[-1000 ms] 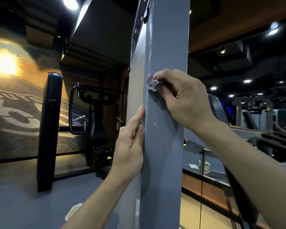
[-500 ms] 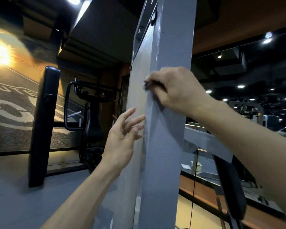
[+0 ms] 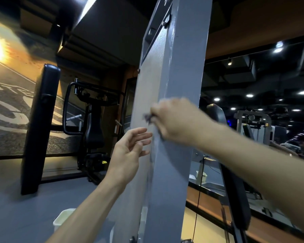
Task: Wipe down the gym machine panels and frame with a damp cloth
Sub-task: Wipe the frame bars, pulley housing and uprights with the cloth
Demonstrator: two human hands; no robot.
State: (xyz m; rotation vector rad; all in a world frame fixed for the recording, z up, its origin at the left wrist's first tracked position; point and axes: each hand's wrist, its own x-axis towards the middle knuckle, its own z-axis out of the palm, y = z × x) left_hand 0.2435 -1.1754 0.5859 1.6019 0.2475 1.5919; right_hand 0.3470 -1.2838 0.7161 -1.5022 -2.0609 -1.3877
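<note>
A tall grey machine frame post [image 3: 181,71] stands right in front of me, with a lighter grey side panel [image 3: 147,88] on its left face. My right hand [image 3: 177,121] grips a small bunched purplish cloth [image 3: 147,117] and holds it against the post's left edge; hand and cloth are motion-blurred. My left hand [image 3: 130,153] hovers just below, fingers spread and relaxed, fingertips close to the panel's edge, holding nothing.
A black upright pad [image 3: 40,127] and a black weight machine [image 3: 93,127] stand at the left on grey floor. A white bucket [image 3: 62,219] sits low by the post. More machines [image 3: 253,123] and a dark padded arm [image 3: 235,190] fill the right.
My right hand slid the cloth down and slightly left along the post's edge. My left hand came off the panel a second ago and now hovers open beside it.
</note>
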